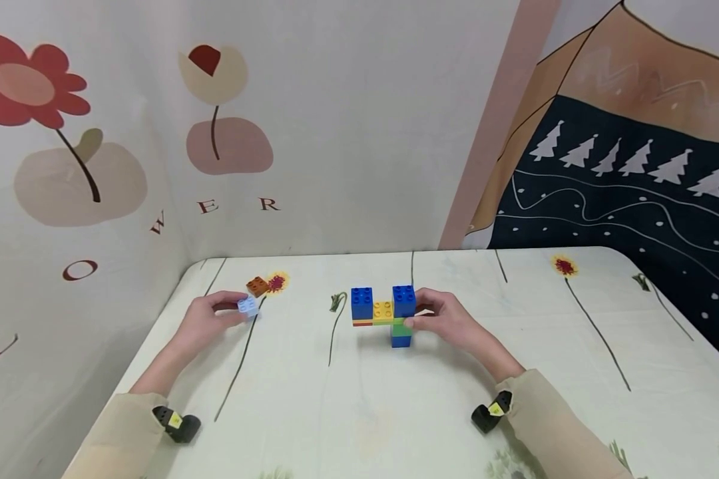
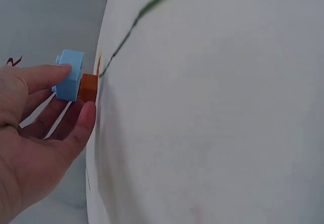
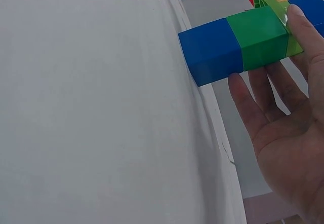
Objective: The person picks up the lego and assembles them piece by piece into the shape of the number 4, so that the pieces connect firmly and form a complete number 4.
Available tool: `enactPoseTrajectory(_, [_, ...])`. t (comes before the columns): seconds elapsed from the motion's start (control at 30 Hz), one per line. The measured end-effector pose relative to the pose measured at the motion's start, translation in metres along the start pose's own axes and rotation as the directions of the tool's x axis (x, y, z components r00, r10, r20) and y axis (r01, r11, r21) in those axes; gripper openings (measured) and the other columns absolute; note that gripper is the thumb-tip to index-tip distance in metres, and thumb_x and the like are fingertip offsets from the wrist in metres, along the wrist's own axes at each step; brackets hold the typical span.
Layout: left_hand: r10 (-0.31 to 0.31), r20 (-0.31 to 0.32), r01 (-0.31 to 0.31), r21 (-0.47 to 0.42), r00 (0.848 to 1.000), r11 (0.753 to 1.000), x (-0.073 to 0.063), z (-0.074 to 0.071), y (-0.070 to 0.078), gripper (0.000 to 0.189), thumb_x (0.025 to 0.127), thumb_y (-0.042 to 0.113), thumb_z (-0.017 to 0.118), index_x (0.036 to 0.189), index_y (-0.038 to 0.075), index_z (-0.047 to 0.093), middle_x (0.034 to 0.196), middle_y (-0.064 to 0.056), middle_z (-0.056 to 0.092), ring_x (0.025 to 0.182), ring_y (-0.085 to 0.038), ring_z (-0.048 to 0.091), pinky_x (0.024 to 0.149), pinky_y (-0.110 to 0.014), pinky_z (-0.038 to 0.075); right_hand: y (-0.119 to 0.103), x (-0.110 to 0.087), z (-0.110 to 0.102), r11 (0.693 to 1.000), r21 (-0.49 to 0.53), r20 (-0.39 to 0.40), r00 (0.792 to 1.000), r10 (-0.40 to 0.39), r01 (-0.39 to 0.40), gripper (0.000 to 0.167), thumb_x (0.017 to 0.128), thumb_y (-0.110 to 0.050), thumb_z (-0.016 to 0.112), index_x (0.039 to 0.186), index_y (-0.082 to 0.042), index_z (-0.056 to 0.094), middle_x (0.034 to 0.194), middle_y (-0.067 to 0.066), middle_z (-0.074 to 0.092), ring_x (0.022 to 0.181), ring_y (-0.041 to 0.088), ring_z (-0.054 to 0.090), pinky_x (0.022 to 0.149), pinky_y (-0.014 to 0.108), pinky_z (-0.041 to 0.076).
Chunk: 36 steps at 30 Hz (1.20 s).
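My left hand [image 1: 200,320] pinches a light blue toy brick [image 1: 248,306] between thumb and fingers. Just behind it on the cloth sits an orange-brown brick [image 1: 257,287]; both also appear in the left wrist view, light blue brick [image 2: 70,79] in front of orange-brown brick [image 2: 89,87]. Right of centre, my right hand [image 1: 446,317] grips a joined brick structure by its right side. On its top are two blue bricks [image 1: 362,303] with a yellow brick [image 1: 383,311] between them. A green brick [image 3: 260,37] and a blue brick [image 3: 212,50] form its leg.
A pale cloth [image 1: 359,399] printed with flowers covers the table. Behind it hangs a white fabric wall [image 1: 347,133] with flower prints and letters, and a dark tree-patterned panel [image 1: 629,193] stands at the right. Each wrist wears a small black camera [image 1: 182,427].
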<state>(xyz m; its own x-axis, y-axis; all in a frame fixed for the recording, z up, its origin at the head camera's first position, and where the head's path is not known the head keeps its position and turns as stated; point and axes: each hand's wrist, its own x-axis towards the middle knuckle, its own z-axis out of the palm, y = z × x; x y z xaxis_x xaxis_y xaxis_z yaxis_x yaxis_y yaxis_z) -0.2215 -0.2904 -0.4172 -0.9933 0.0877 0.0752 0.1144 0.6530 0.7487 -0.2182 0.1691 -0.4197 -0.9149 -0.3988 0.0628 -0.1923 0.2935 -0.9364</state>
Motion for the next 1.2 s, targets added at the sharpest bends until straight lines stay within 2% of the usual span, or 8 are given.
enactPoseTrajectory(0.23, [0.02, 0.018, -0.018, -0.07, 1.0, 0.997, -0.001, 0.002, 0.014, 0.044, 0.094, 0.008, 0.074, 0.134, -0.006, 0.062, 0.126, -0.026, 0.066, 0.121, -0.041, 0.06, 0.079, -0.015, 0.051, 0.0, 0.0, 0.0, 1.0, 0.004, 0.001, 1.0, -0.002, 0.002, 0.035, 0.095, -0.014, 0.076, 0.126, 0.0, 0.066, 0.118, 0.011, 0.069, 0.111, 0.029, 0.061, 0.094, 0.038, 0.052])
enactPoseTrajectory(0.53, [0.024, 0.032, -0.021, -0.089, 0.999, 0.996, 0.0, 0.007, 0.036, 0.042, 0.094, 0.008, 0.075, 0.133, -0.002, 0.064, 0.13, -0.024, 0.064, 0.122, -0.039, 0.059, 0.079, -0.015, 0.051, 0.003, 0.001, 0.001, 1.0, 0.009, 0.004, 1.0, 0.003, -0.003, 0.038, 0.095, -0.016, 0.076, 0.127, 0.0, 0.065, 0.118, 0.011, 0.069, 0.11, 0.029, 0.062, 0.093, 0.037, 0.052])
enactPoseTrajectory(0.7, [0.051, 0.061, -0.041, -0.145, 0.997, 0.989, 0.0, 0.011, 0.056, 0.043, 0.094, 0.008, 0.075, 0.134, -0.003, 0.063, 0.138, -0.024, 0.058, 0.122, -0.039, 0.059, 0.081, -0.016, 0.052, 0.002, 0.0, 0.0, 1.0, 0.017, 0.003, 1.0, 0.002, -0.002, 0.036, 0.094, -0.015, 0.076, 0.125, 0.0, 0.066, 0.116, 0.01, 0.069, 0.109, 0.029, 0.062, 0.091, 0.035, 0.053])
enactPoseTrajectory(0.83, [0.076, 0.087, -0.059, -0.18, 0.993, 0.982, -0.003, 0.014, 0.074, 0.042, 0.093, 0.008, 0.075, 0.133, -0.002, 0.065, 0.135, -0.023, 0.06, 0.118, -0.036, 0.061, 0.082, -0.019, 0.054, 0.0, 0.0, 0.0, 1.0, 0.024, 0.012, 1.0, -0.011, 0.01, 0.034, 0.095, -0.013, 0.076, 0.124, 0.001, 0.066, 0.116, 0.011, 0.069, 0.109, 0.03, 0.062, 0.09, 0.034, 0.054])
enactPoseTrajectory(1.0, [0.13, 0.119, -0.096, -0.254, 0.984, 0.962, -0.006, 0.019, 0.097, 0.039, 0.093, 0.005, 0.075, 0.13, -0.003, 0.066, 0.133, -0.022, 0.06, 0.114, -0.034, 0.064, 0.086, -0.024, 0.056, -0.001, 0.0, -0.001, 1.0, 0.019, 0.015, 1.0, -0.021, 0.021, 0.034, 0.095, -0.013, 0.075, 0.124, 0.001, 0.066, 0.115, 0.01, 0.069, 0.109, 0.029, 0.062, 0.09, 0.034, 0.053])
enactPoseTrajectory(1.2, [0.168, 0.123, -0.131, -0.261, 0.978, 0.956, -0.006, 0.03, 0.123, 0.038, 0.092, 0.004, 0.075, 0.129, 0.0, 0.068, 0.13, -0.018, 0.063, 0.109, -0.033, 0.066, 0.087, -0.026, 0.057, 0.0, 0.0, -0.001, 1.0, 0.017, 0.017, 1.0, -0.02, 0.019, 0.033, 0.095, -0.012, 0.075, 0.124, 0.001, 0.066, 0.114, 0.01, 0.069, 0.108, 0.029, 0.062, 0.091, 0.037, 0.052])
